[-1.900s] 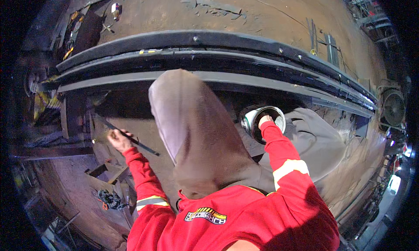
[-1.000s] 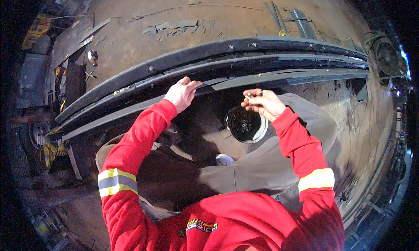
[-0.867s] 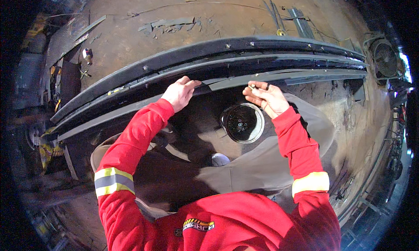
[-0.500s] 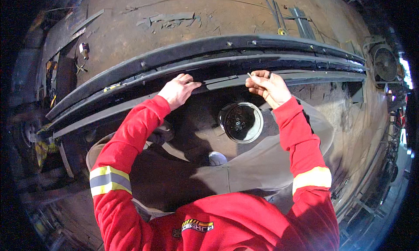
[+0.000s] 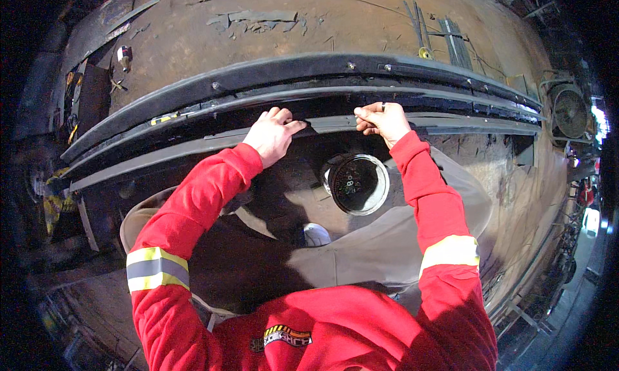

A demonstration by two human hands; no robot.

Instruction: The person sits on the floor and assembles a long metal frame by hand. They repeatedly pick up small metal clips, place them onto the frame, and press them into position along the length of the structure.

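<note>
A long dark steel beam (image 5: 258, 71) with parallel flanges runs across in front of me, its near flange (image 5: 148, 158) closest to my body. My left hand (image 5: 274, 136) is at this flange, thumb and fingers pinched at its edge; whatever lies between them is hidden. To its right, over the same flange, my right hand (image 5: 385, 123) pinches a small bolt-like piece, now mostly covered by the fingertips. Below the right hand stands a round bucket (image 5: 385, 185) with several small dark metal pieces on its bottom.
Short studs (image 5: 351, 66) stick up along the beam's far flange. Beyond it on the brown floor lie flat scraps (image 5: 261, 16) and a bundle of metal strips (image 5: 456, 42). A round fan (image 5: 570, 112) stands at the right. A white round thing (image 5: 316, 234) sits near my legs.
My right hand has moved left and turned closer to the flange, its small piece less visible. My left hand has shifted slightly right along the edge.
</note>
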